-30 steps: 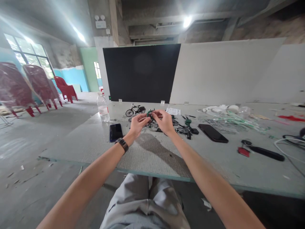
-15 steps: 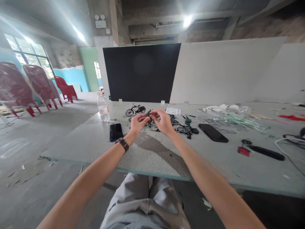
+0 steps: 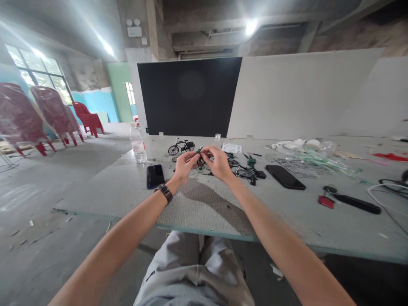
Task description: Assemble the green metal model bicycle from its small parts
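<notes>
The left hand (image 3: pixel 184 166) and right hand (image 3: pixel 218 162) pinch a small green part (image 3: pixel 199 150) in their fingertips, right of the model bicycle (image 3: pixel 181 147). Less of it shows than a second ago; handling seems unfinished.

From the middle of the view, a clear water bottle (image 3: pixel 137 146) stands upright at nine o'clock on the tabletop (image 3: pixel 111 193), with red chairs (image 3: pixel 87 117) stacked well behind it. One phone (image 3: pixel 155 176) lies at eight, a black phone (image 3: pixel 285 177) past three. A black panel (image 3: pixel 189 97) rises at twelve, a ceiling light (image 3: pixel 250 28) shines at one.
</notes>
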`<control>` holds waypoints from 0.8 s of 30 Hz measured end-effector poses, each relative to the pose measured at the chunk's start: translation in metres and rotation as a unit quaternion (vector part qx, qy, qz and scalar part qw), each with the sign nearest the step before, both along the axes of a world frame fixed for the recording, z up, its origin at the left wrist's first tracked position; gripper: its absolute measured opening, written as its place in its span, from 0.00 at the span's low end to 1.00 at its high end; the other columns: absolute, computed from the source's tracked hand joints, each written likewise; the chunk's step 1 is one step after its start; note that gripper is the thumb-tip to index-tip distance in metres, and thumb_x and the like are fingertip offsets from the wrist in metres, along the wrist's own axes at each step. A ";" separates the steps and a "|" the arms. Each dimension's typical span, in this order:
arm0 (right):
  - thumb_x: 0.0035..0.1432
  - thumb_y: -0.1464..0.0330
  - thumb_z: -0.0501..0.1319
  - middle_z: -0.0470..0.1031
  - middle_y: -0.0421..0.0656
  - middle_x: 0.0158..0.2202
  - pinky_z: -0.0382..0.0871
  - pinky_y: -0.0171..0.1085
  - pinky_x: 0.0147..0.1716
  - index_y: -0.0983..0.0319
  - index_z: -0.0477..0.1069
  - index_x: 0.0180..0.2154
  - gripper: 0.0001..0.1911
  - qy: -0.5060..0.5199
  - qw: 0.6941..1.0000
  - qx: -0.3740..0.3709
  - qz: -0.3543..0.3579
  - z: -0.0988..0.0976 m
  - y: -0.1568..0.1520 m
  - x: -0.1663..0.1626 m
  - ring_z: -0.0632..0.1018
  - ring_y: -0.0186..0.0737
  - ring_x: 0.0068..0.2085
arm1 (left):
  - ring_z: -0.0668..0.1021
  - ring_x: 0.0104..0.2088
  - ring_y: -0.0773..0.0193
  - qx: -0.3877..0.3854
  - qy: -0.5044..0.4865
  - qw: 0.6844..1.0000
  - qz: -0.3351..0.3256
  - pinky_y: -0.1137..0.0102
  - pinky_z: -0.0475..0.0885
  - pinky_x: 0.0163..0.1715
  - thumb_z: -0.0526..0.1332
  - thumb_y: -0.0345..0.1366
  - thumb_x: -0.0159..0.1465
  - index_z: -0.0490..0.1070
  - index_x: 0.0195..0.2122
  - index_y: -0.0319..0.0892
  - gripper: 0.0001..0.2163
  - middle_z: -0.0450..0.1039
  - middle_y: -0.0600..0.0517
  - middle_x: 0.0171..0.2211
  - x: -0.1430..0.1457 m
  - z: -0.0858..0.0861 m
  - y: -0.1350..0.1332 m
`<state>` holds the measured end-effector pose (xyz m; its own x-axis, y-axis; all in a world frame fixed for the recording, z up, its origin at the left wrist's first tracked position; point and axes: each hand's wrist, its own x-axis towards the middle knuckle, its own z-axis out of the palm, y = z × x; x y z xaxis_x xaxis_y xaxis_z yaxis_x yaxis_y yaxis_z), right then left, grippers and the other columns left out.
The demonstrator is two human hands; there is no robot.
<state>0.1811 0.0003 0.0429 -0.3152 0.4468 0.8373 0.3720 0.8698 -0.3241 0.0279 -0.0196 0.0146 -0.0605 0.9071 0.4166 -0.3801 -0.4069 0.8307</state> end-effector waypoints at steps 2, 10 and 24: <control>0.68 0.63 0.57 0.75 0.47 0.39 0.74 0.43 0.42 0.59 0.72 0.40 0.09 0.000 1.000 -0.001 0.000 0.000 0.000 0.000 0.78 0.44 0.40 | 0.80 0.36 0.64 0.001 -0.003 1.000 0.000 0.68 0.77 0.37 0.73 0.46 0.53 0.76 0.39 0.40 0.18 0.79 0.48 0.37 0.000 0.000 0.000; 0.68 0.64 0.56 0.75 0.47 0.40 0.74 0.42 0.43 0.59 0.72 0.40 0.08 -0.021 1.000 0.004 0.004 0.001 -0.002 0.001 0.78 0.43 0.40 | 0.79 0.37 0.63 0.004 0.003 1.000 0.005 0.69 0.76 0.36 0.72 0.47 0.55 0.75 0.40 0.40 0.18 0.78 0.49 0.37 -0.001 -0.003 0.003; 0.67 0.65 0.56 0.75 0.47 0.38 0.72 0.41 0.41 0.60 0.69 0.39 0.06 -0.023 0.999 0.003 -0.022 -0.002 0.001 -0.002 0.77 0.43 0.38 | 0.80 0.37 0.63 0.001 0.015 1.000 0.020 0.69 0.77 0.35 0.72 0.47 0.54 0.74 0.40 0.40 0.18 0.78 0.48 0.37 -0.002 -0.004 0.005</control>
